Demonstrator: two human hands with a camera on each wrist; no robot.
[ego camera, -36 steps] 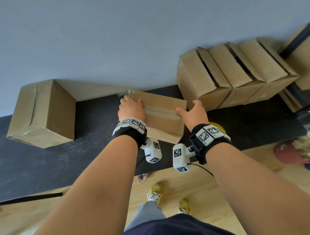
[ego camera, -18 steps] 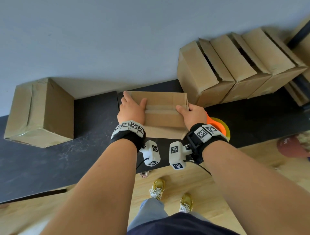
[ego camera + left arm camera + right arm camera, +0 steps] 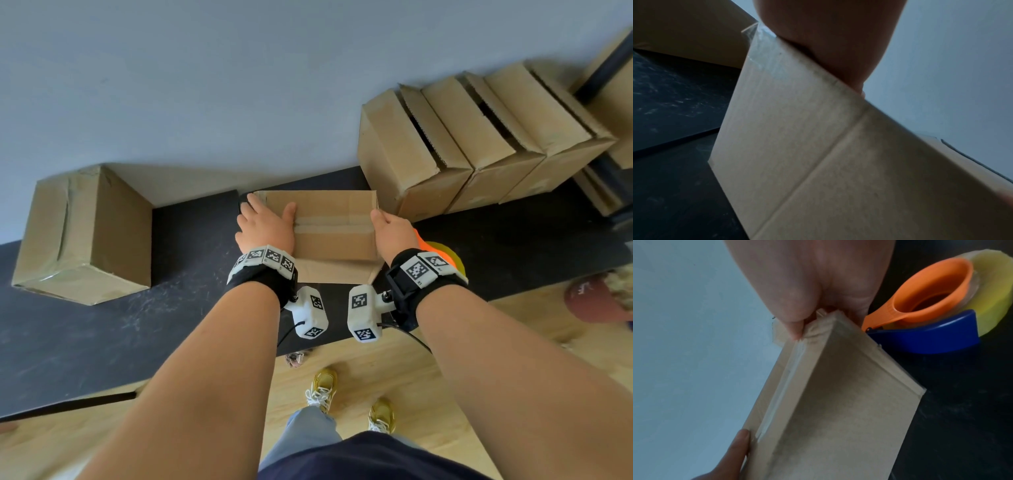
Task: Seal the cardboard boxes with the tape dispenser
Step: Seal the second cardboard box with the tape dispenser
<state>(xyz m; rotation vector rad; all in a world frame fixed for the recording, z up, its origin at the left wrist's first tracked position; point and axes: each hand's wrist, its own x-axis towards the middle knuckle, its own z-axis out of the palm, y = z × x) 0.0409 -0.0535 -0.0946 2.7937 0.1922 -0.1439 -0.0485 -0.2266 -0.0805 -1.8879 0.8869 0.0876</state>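
A small cardboard box [image 3: 330, 236] lies on the black table [image 3: 102, 335] in front of me, with clear tape [image 3: 334, 224] along its top seam. My left hand [image 3: 265, 228] grips its left end, thumb on top. My right hand [image 3: 394, 229] grips its right end, thumb at the taped edge. The right wrist view shows that thumb pressed on the tape end at the corner of the box [image 3: 838, 402]. The tape dispenser [image 3: 931, 321], orange and blue with a yellowish roll, lies on the table just right of the box, partly hidden behind my right wrist in the head view.
A taped box [image 3: 82, 236] stands at the left by the wall. A row of boxes with unsealed flaps [image 3: 462, 147] leans at the back right. The table's front edge runs under my wrists, with wooden floor below. A red cap [image 3: 589, 301] is at the far right.
The box has been turned from a skewed, tilted pose to square with the table and flat. Both hands shifted to its two ends, and the dispenser came into view.
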